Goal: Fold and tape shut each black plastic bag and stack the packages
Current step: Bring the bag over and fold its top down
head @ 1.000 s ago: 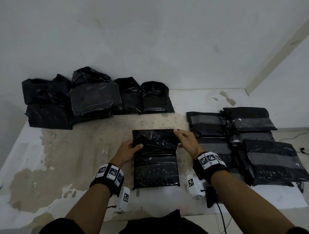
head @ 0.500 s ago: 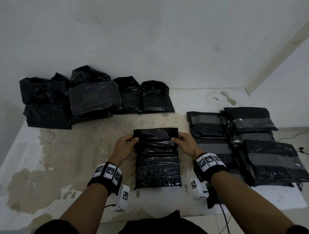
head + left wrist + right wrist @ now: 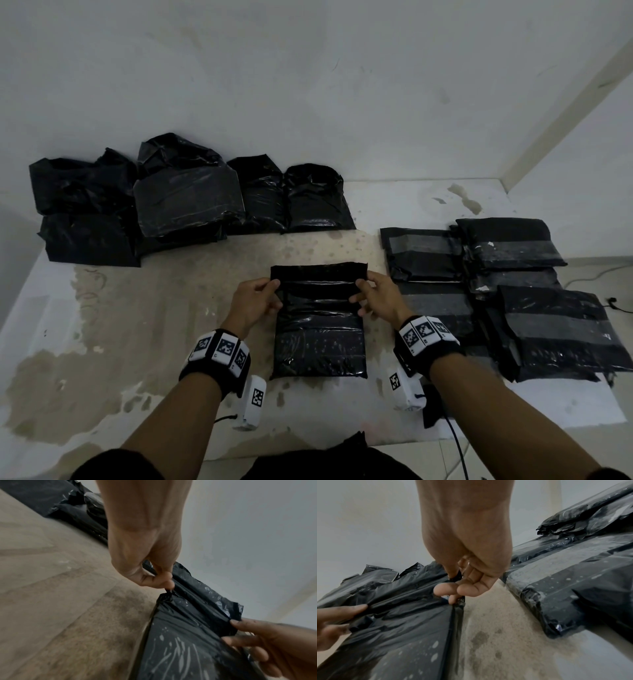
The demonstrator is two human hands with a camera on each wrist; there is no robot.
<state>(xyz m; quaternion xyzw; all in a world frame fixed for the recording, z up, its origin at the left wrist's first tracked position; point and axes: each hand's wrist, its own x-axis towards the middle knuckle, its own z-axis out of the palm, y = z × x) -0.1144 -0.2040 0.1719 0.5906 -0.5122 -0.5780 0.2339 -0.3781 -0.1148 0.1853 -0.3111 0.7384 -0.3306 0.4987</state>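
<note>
Flap now rolled lower than a second ago. Left hand [image 3: 255,301] and right hand [image 3: 375,296] each pinch an edge of the black bag [image 3: 318,339] lying between them. Folding step; tape needed next.

Dim, flat light; wrist views blurred and warped at the edges

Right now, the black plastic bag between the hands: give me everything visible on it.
The glossy, wrinkled black plastic bag lies flat on the stained tabletop, a filled rectangle with its long side running away from the person. Its far end is folded into a band across the width. The left hand pinches the band's left edge and the right hand its right edge. No tape shows on it. It lies apart from the taped packages at right.
</note>
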